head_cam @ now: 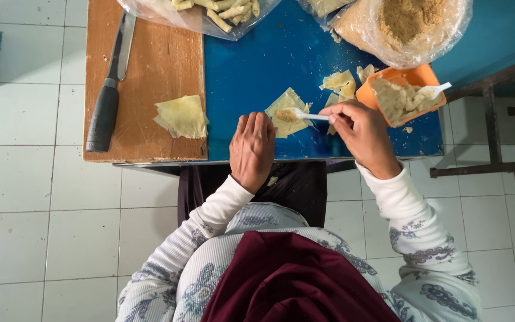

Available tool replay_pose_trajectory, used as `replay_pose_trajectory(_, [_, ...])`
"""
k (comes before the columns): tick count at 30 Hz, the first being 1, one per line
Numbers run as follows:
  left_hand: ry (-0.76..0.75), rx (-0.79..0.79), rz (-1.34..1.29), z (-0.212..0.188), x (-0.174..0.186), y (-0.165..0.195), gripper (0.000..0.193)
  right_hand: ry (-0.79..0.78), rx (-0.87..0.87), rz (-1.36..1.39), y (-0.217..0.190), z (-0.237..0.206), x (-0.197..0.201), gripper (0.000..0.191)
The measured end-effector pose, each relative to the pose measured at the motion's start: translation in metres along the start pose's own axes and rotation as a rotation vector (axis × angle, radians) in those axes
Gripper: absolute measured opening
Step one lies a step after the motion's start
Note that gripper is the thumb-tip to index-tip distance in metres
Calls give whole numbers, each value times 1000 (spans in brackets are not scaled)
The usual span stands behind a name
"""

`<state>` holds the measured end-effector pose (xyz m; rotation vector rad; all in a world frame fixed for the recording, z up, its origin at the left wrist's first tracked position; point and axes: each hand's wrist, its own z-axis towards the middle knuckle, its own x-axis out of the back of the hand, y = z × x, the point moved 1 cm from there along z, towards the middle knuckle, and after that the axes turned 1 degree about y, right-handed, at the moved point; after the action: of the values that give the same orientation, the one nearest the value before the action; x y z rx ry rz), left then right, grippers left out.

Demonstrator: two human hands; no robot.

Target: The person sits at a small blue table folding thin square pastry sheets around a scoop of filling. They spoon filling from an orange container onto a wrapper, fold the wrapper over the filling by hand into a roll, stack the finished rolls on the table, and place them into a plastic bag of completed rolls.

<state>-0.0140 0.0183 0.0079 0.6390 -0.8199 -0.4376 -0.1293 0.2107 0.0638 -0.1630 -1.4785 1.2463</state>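
My right hand (362,134) grips a white plastic spoon (306,115) and holds its bowl, with a bit of filling, over a square yellow pastry wrapper (287,108) on the blue table (257,71). My left hand (253,149) rests flat at the table's near edge, fingers together, just below and left of that wrapper. An orange tub (409,80) of pale filling with a second white spoon (435,90) in it stands right of my right hand.
A wooden cutting board (150,59) on the left carries a stack of wrappers (181,116) and a black-handled knife (107,101). A clear bag of rolled pastries (210,15) and a bag of crumbs (409,24) lie at the back. Loose wrapper pieces (340,82) lie by the tub.
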Motion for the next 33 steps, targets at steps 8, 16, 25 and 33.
replay_pose_trajectory(8, [54, 91, -156, 4, -4, -2, 21, 91, 360, -354, -1, 0, -4, 12])
replay_pose_trajectory(16, [29, 182, -405, 8, -13, -8, 31, 173, 549, -588, 11, -15, -5, 16])
replay_pose_trajectory(25, [-56, 142, -363, 4, -11, -6, 31, 278, 475, -582, 18, -31, -11, 14])
replay_pose_trajectory(33, [-173, 11, -266, 2, -3, -3, 48, 524, 311, -523, 27, -30, 49, 10])
